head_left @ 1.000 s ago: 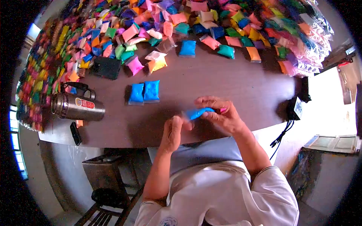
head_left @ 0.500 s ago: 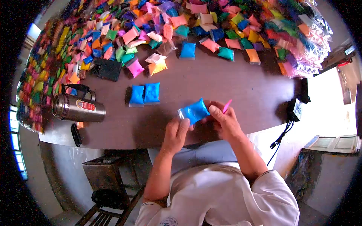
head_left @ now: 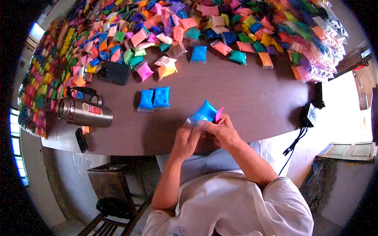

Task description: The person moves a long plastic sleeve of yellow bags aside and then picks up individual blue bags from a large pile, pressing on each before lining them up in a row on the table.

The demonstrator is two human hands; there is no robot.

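A blue packet (head_left: 205, 112) with a clear edge is held above the table's near side. My left hand (head_left: 186, 138) grips its lower left end, thumb along the clear edge. My right hand (head_left: 224, 131) is closed, its thumb on the packet's lower edge, and a small pink object (head_left: 219, 114) sticks up from its fingers. Two more blue packets, one on the left (head_left: 146, 100) and one on the right (head_left: 161, 97), lie side by side further left on the table. The fingertips beneath the packet are hidden.
Many coloured packets (head_left: 189, 23) are heaped along the brown table's (head_left: 236, 86) far side. At the left are a steel flask (head_left: 88, 113), a black phone-like object (head_left: 81, 140) and a black box (head_left: 114, 72). A device with cables (head_left: 308, 115) sits at the right edge.
My right hand has moved left and closer to my left hand, its thumb now on the packet's lower edge. The packet is tilted more upright, and the pink object has shifted left beside it.
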